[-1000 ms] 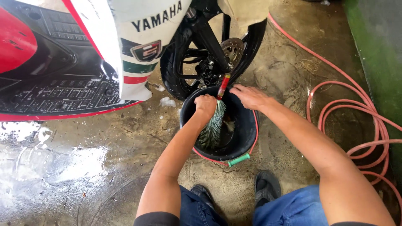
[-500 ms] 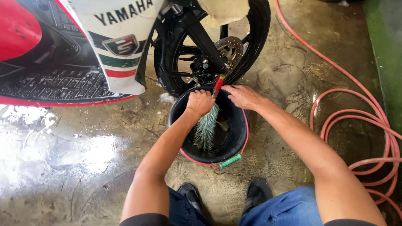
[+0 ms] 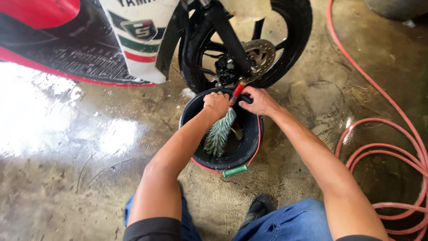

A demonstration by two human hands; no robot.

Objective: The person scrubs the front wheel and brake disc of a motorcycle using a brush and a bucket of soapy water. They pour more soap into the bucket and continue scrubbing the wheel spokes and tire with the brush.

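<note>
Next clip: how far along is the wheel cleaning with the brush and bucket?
Done: the concrete floor is wet and the hose lies idle.

In hand: the left hand and right hand grip the long brush by its red handle, bristles down in the black bucket.

Left: the brush is not on the front wheel, which shows no suds; scrubbing and rinsing seem ahead.

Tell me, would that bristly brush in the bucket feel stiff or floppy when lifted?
The brush probably flexes: its long bristles splay loosely inside the bucket. The red handle looks rigid. On this wet floor it is likely dripping and slippery.
</note>
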